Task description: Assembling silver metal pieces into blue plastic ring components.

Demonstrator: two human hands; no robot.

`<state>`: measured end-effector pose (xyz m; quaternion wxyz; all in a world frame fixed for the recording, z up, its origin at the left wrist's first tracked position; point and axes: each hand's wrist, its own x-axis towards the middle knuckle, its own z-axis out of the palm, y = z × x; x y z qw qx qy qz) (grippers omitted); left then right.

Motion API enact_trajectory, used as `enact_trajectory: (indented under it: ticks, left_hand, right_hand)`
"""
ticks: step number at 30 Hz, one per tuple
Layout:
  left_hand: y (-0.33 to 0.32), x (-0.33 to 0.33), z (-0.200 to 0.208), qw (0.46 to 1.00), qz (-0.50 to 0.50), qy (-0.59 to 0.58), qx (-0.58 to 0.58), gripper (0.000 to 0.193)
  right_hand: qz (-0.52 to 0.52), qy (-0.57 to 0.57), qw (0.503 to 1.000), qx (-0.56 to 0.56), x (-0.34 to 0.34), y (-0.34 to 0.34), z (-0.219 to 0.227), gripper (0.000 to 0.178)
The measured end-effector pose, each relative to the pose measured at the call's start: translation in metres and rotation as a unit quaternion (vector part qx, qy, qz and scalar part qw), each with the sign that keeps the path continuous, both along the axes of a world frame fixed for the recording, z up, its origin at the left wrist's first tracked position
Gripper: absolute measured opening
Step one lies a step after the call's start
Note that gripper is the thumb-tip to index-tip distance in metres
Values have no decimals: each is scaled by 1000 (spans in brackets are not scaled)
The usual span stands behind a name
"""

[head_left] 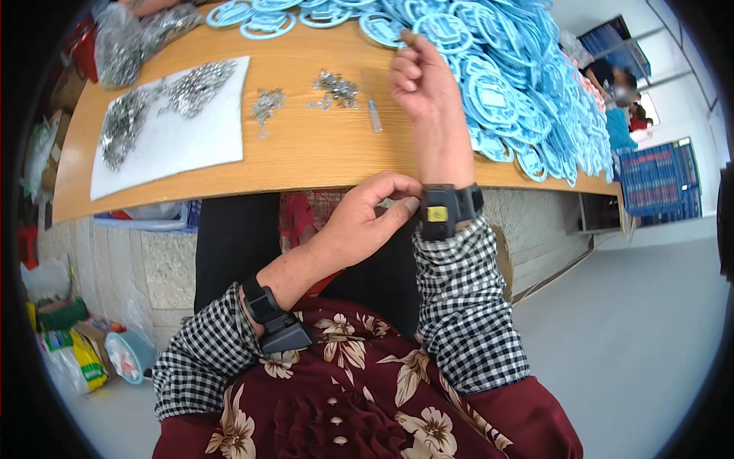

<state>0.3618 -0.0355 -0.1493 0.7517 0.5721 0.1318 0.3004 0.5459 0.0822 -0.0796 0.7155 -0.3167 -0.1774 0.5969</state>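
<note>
Fingers of the left hand (pixel 368 213) touch the right wrist's black strapped device (pixel 440 197), grip indiscernible; the right hand (pixel 423 80) is curled beside far blue openwork discs (pixel 493 98). Adjustment seems in hand, next requiring a steady wrist.

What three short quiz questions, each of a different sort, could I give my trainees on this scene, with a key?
1. True or false: small metal pieces lie on the white sheet.
2. Which of the wearer's hands is nearer to the heap of blue plastic rings?
3. Fill in the missing word: the black device on the right wrist bears a ____ label.

Key: 1. True. 2. The right hand. 3. Yellow.
</note>
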Motion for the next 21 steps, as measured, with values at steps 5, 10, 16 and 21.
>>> enact_trajectory:
  ticks: [5, 10, 16, 21]
  left_hand:
    - [5, -15, 17, 999, -21, -33, -21, 17]
    - [13, -27, 16, 993, 20, -54, 105, 11]
    - [23, -38, 18, 993, -7, -21, 117, 11]
    - [17, -46, 11, 996, -45, -29, 72, 13]
  right_hand:
    - [100, 170, 979, 56, -1, -4, 9, 19]
    - [119, 223, 966, 55, -22, -9, 18, 23]
    - [101, 245, 964, 35, -29, -6, 15, 26]
    - [92, 251, 964, 11, -34, -3, 4, 25]
